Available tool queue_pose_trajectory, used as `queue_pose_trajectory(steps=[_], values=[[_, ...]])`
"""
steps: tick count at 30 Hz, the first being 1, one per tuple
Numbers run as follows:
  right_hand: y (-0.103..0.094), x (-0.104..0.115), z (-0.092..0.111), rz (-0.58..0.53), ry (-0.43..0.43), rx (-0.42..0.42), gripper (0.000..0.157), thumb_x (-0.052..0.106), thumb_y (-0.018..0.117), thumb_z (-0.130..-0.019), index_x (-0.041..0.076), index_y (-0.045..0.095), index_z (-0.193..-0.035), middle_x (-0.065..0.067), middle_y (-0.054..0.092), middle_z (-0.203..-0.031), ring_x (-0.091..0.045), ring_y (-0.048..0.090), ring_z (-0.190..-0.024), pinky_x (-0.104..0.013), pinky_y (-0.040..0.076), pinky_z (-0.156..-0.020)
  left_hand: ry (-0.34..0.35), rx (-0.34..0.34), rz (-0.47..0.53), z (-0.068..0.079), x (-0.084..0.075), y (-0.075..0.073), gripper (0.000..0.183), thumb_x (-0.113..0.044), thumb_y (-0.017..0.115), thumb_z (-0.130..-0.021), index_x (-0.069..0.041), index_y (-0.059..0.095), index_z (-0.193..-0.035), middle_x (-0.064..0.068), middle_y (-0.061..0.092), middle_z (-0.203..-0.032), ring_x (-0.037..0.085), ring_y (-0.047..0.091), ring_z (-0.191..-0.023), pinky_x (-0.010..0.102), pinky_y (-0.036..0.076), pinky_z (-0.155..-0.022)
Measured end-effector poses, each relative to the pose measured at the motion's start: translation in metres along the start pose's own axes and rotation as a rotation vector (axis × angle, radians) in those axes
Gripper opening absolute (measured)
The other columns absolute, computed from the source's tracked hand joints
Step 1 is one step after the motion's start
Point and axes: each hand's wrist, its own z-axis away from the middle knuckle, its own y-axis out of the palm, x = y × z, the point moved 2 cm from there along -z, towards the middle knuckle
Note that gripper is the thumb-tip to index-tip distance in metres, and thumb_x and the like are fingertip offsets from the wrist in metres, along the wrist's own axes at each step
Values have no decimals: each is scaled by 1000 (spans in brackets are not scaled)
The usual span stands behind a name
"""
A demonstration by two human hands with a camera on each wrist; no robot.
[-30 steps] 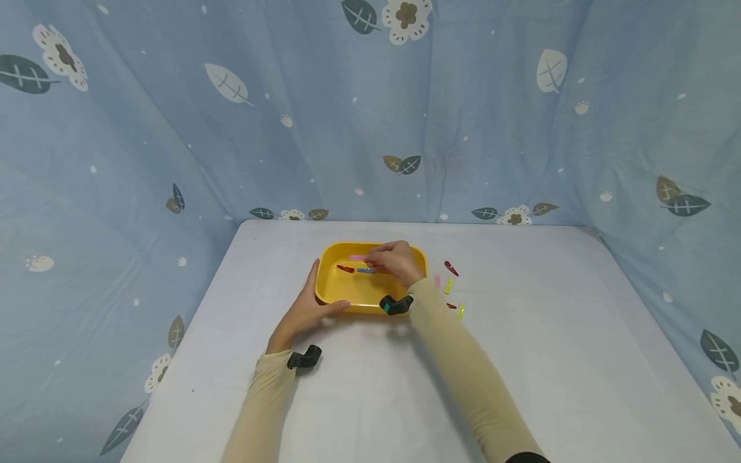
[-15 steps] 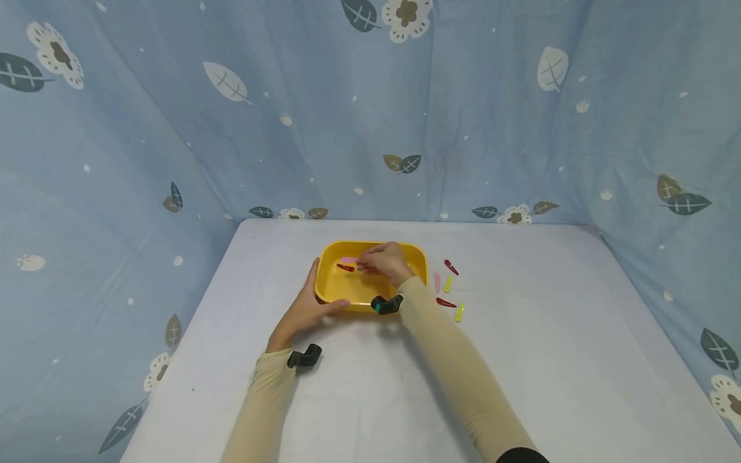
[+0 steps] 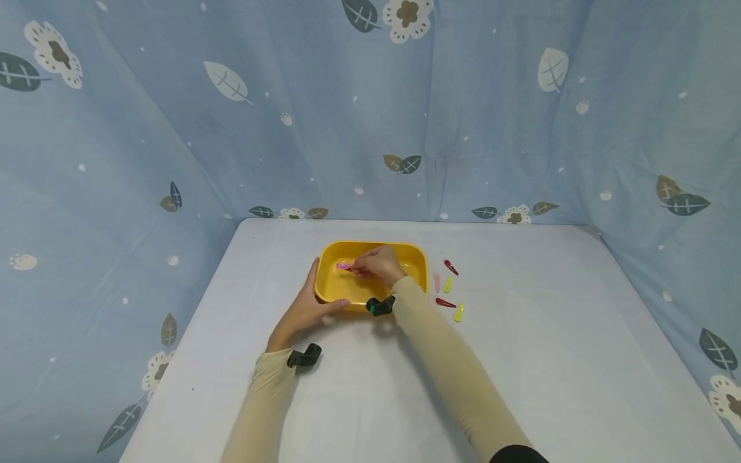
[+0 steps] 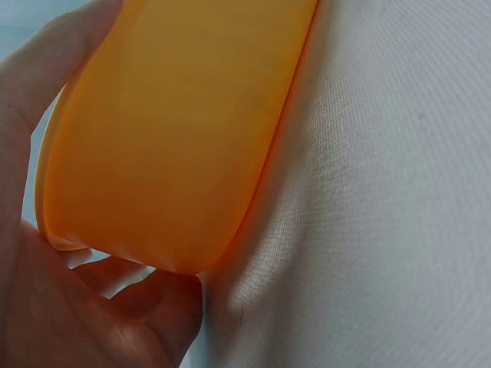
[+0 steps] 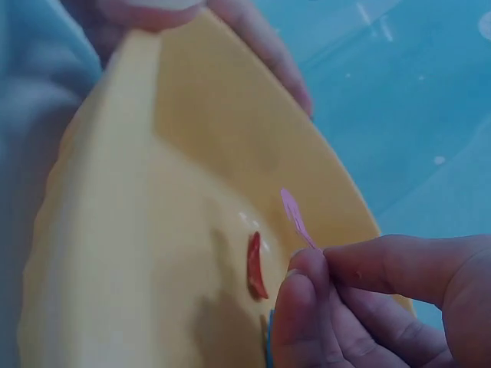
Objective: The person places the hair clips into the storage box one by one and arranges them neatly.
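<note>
My left hand (image 3: pixel 307 308) grips the left end of a yellow plastic tray (image 3: pixel 338 287), its thumb along the near rim and its fingers round the outer wall, as the left wrist view also shows. Inside the tray, my right hand (image 3: pixel 379 263) pinches one end of a pink hair clip (image 5: pixel 291 212) between thumb and fingers. The clip's free end points left, above the tray floor. Below it lies a red hair clip (image 5: pixel 256 266). A blue hair clip (image 5: pixel 269 337) shows beside my fingers in the right wrist view; in the head view my right hand hides it.
Right of the tray, on the white tabletop (image 3: pixel 550 334), lie a red clip (image 3: pixel 451 267), a pink clip (image 3: pixel 437 282), a yellow clip (image 3: pixel 448 284), another red clip (image 3: pixel 445 302) and another yellow clip (image 3: pixel 459 312). A blue patterned curtain (image 3: pixel 324 128) surrounds the table.
My right hand has moved left and slightly nearer inside the tray, carrying the pink clip over the red one and covering the blue one. My left hand keeps its place on the tray.
</note>
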Motion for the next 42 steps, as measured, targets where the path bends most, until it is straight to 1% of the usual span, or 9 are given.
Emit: queue_pose_trajectory(steps=[3,7,11,14,19,25,30,36,42], values=[[3,-1,0,12,0,3,16,0,74,-91,-11,77,-102,-17,80,-87,-24,79,-80,-33,66,-77,4,1,10,0,-1,0,132,-48,88,-80,-23,-9,-167,8,9,-176,32,36,-152,56,24,-130],[5,-3,-1,21,-5,5,17,-1,75,-90,-12,77,-102,-16,79,-83,-30,80,-85,-36,65,-79,23,6,41,-1,-2,1,132,-45,89,-80,-23,-8,-167,7,19,-174,30,48,-143,54,33,-126],[6,-4,0,42,-2,0,15,-1,76,-88,-13,78,-98,-18,79,-83,-32,79,-83,-38,66,-79,31,7,43,-1,-2,1,133,-47,89,-79,-22,-7,-167,8,22,-172,29,51,-139,54,36,-124],[6,-5,0,63,18,-2,14,1,77,-88,-11,78,-95,-20,79,-84,-30,79,-79,-38,66,-78,21,5,35,-1,-2,0,132,-48,88,-80,-22,-7,-167,8,19,-173,30,48,-142,54,34,-125],[6,-5,0,98,57,6,14,3,78,-89,-9,79,-95,-19,80,-88,-29,79,-80,-35,65,-78,12,8,30,0,-1,0,133,-49,88,-80,-23,-8,-167,7,14,-175,31,44,-146,56,31,-127],[7,-7,0,136,82,10,14,6,78,-89,-7,80,-95,-17,80,-87,-29,80,-80,-33,65,-76,15,4,32,0,-1,-1,134,-49,89,-79,-22,-8,-167,6,13,-175,31,43,-147,55,29,-128],[8,-8,-1,145,78,13,14,5,77,-89,-7,80,-94,-16,79,-84,-27,79,-76,-33,65,-75,5,-1,28,0,-2,-1,134,-50,89,-79,-22,-8,-167,7,13,-175,31,42,-147,55,28,-128],[11,-10,-2,175,71,3,11,4,77,-89,-7,80,-90,-11,77,-75,-21,76,-65,-29,64,-67,-2,-2,26,1,-2,-1,135,-50,89,-78,-24,-9,-167,10,16,-174,32,42,-148,56,27,-128],[13,-12,-3,200,51,20,12,1,76,-90,-9,79,-92,-17,78,-79,-18,73,-62,-30,65,-68,8,3,28,1,0,0,135,-50,89,-78,-22,-9,-167,11,18,-174,31,44,-146,55,28,-128]])
